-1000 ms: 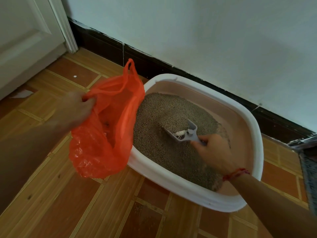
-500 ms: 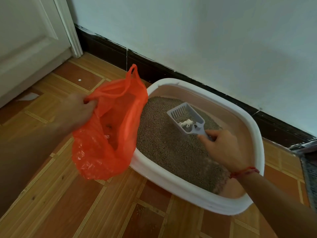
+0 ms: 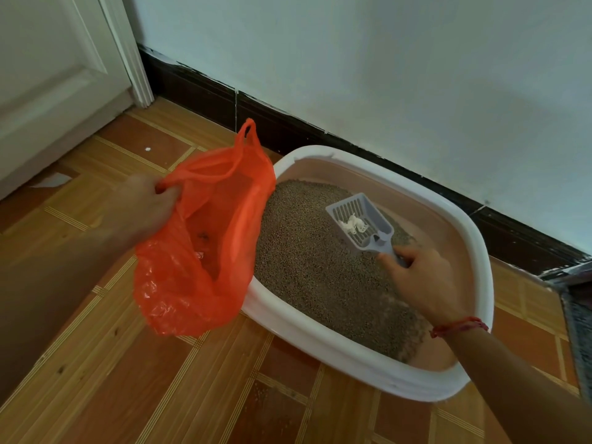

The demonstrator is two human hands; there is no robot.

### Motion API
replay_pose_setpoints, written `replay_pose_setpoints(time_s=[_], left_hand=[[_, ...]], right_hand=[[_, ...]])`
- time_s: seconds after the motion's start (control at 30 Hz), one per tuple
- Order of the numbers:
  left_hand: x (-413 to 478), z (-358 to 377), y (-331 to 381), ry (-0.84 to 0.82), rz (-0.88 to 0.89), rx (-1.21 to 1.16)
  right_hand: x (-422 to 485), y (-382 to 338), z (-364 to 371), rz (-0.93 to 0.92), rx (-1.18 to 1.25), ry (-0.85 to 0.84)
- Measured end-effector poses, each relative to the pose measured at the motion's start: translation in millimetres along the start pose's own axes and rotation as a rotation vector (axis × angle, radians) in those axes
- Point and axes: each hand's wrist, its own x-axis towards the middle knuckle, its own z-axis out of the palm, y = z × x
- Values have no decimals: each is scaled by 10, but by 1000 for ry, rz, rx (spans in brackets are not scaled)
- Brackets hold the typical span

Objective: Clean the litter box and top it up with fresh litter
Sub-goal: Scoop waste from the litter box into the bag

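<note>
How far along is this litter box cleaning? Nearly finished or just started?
Midway through scooping, it seems. Done: some bits already lie in the bag, which the left hand holds open beside the litter box. In hand: the right hand holds the scoop over the litter with a white clump in it. Left: tipping that clump into the bag, any more scooping, and the top-up; no fresh supply is in view.

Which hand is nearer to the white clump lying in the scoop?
Right. The right hand grips the scoop handle just below the white clump; the left hand holds the orange bag far to its left.
</note>
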Motion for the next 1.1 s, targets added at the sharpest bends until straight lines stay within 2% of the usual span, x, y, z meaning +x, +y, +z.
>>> replay_pose_setpoints(time_s=[0.47,0.83,0.93,1.1], left_hand=[[-119,-28,141,-10,48,-57],[-128,-82,132,-1,33,-86],[-128,-92,111,10,30,-89],[-106,-133,91,15,41,-142]], right_hand=[[-48,-97,32,-29,17,-70],[-43,-825,-195,-271,187,-101],[11,-1107,-235,-403,123,-162],[181,-1490,-165,-596,-183,-174]])
